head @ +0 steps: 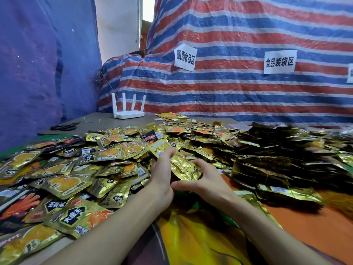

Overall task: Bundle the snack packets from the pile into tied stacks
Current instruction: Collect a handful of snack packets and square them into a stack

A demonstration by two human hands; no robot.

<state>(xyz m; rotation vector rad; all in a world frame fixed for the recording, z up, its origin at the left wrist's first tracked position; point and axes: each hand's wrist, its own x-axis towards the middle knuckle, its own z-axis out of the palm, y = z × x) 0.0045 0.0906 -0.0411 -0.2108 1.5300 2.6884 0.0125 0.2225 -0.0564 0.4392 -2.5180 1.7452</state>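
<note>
My left hand point(162, 170) and right hand point(207, 181) clasp a small stack of gold snack packets point(184, 166) from both sides, fingers curled round it, at the near edge of the loose pile point(91, 161) on the surface point(309, 232). The stack's long axis runs diagonally, with its far end pointing away and left. A darker heap of packets point(277, 159) lies to the right.

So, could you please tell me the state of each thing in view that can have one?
Small stack of gold foil snack packets: held between both hands, no tie visible.
Left hand: holds the stack's left side.
Right hand: fingers curled round its right side.
Loose pile of gold foil packets: unbundled.
Dark-gold bundled stacks: heaped at right.
Black scissors: closed, lying flat.
White four-antenna router: antennas upright.
</note>
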